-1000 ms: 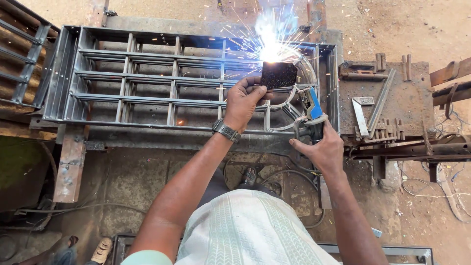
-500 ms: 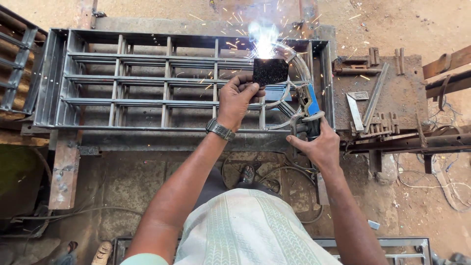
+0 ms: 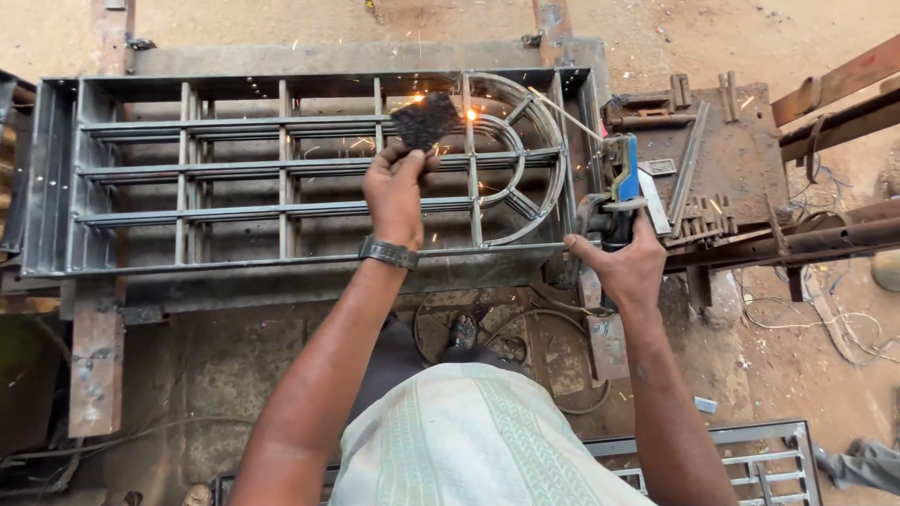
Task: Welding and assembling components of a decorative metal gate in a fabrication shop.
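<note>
A grey steel window grille frame (image 3: 234, 178) lies flat in front of me, with straight bars and curved arcs at its right end. My left hand (image 3: 396, 192), with a wristwatch, holds a small dark welding glass (image 3: 424, 120) above the frame. Glowing orange spots and small sparks (image 3: 472, 114) sit just beside the glass. My right hand (image 3: 621, 267) grips a blue-handled electrode holder (image 3: 622, 187) at the frame's right edge, with a thin welding rod (image 3: 567, 112) reaching up-left toward the glowing spot.
A rusty metal work table (image 3: 722, 169) with scrap pieces and small tools stands to the right. Cables (image 3: 816, 309) trail over the dirt floor. Another grille (image 3: 750, 459) lies at bottom right. A rusty steel beam (image 3: 94, 365) sits at lower left.
The bright welding arc has gone out, leaving only orange glow and a few sparks. The view has shifted, and my left hand with the dark glass has lifted a little off the frame.
</note>
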